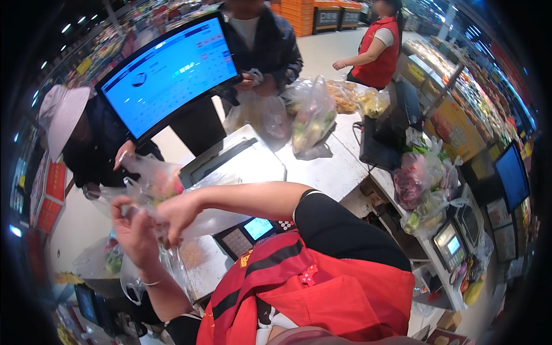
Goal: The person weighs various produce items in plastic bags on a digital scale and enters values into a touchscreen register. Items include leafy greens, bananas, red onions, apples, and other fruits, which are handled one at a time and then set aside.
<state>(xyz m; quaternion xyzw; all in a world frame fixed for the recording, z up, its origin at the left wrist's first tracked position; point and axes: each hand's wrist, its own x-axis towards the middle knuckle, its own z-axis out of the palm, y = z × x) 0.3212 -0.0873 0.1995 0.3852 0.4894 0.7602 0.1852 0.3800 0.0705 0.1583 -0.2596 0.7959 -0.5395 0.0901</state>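
Observation:
My left hand [136,233] is raised at the left end of the counter, its fingers curled and blurred. Close beside it, my right hand [181,215] reaches across and is closed on thin plastic of a clear plastic bag [174,261]. Whether the left fingers also pinch that plastic is unclear. Behind both hands, another clear bag with reddish produce [166,181] leans by the scale. The weighing scale [250,168] has a pale, brightly lit platform. Below my right forearm sits a keypad unit with a lit display [258,227].
A large monitor [172,73] rises over the counter [319,172]. Bagged vegetables [315,120] stand at its far side; more bags [414,181] lie right, near a second scale display [448,246]. A person in a pale hat [64,116] and another in dark clothing [267,43] stand opposite.

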